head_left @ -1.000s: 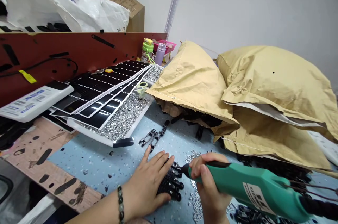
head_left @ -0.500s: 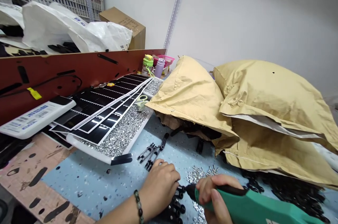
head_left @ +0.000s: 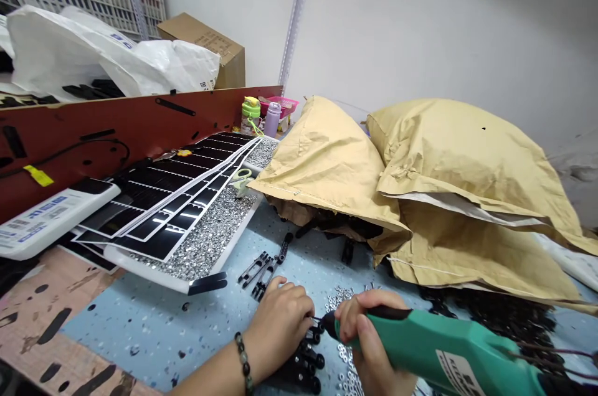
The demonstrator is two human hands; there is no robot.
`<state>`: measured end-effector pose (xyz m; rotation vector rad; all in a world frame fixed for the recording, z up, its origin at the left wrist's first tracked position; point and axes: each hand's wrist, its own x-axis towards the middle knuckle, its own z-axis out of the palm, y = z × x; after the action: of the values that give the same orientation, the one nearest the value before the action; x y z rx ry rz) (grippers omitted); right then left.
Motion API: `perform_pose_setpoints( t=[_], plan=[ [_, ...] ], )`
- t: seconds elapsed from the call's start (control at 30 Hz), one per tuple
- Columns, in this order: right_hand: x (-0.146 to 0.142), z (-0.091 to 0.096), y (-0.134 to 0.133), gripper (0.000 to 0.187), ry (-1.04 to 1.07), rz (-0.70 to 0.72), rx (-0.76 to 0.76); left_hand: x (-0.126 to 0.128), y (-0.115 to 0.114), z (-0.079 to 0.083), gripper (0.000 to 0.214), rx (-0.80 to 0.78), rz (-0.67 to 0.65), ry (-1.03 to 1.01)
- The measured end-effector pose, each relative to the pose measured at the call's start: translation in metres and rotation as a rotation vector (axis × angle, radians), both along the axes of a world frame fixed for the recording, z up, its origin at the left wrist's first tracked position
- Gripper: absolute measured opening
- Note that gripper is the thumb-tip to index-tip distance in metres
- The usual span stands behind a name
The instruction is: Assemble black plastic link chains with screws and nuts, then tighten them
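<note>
Across the blue speckled surface [head_left: 126, 337], a few black plastic links [head_left: 256, 273] are lying apart, while the left hand [head_left: 280, 327] is closing over a cluster of black plastic parts [head_left: 303, 362]. The right hand [head_left: 374, 337] is gripping a green electric screwdriver [head_left: 443, 343], its tip at the cluster, above loose silver nuts [head_left: 343, 352]. A large heap of black parts [head_left: 499, 321] is waiting at right.
</note>
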<state>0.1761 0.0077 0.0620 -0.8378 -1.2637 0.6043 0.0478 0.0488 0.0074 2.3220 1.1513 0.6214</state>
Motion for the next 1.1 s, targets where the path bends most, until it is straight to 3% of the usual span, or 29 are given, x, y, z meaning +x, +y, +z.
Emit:
perform_pose_setpoints(
  t=[0.43,0.57,0.63,0.73,0.83,0.93,1.1],
  plan=[
    [-0.001,0.004,-0.001,0.004,-0.015,0.011,-0.009,0.003,-0.001,-0.004,0.012,0.02,0.014,0.017],
    [0.003,0.0,-0.001,0.006,-0.015,0.028,-0.04,0.002,0.0,0.004,0.012,-0.004,-0.026,0.03],
    [0.006,-0.001,-0.001,0.006,-0.012,0.043,-0.055,-0.005,-0.001,0.01,0.001,-0.016,-0.048,0.014],
    [0.007,0.001,0.0,0.008,-0.001,0.06,-0.062,-0.024,-0.01,0.015,0.054,-0.027,-0.084,0.002],
    [0.003,0.004,0.003,0.009,0.01,0.073,-0.067,-0.043,-0.023,0.008,0.1,-0.078,-0.157,0.109],
    [-0.002,0.006,0.005,0.009,0.009,0.057,-0.067,-0.052,-0.033,-0.004,0.108,-0.117,-0.189,0.215],
    [0.001,0.006,0.003,0.014,-0.055,0.032,-0.09,-0.051,-0.034,-0.017,0.102,-0.048,-0.155,0.225]
  ],
)
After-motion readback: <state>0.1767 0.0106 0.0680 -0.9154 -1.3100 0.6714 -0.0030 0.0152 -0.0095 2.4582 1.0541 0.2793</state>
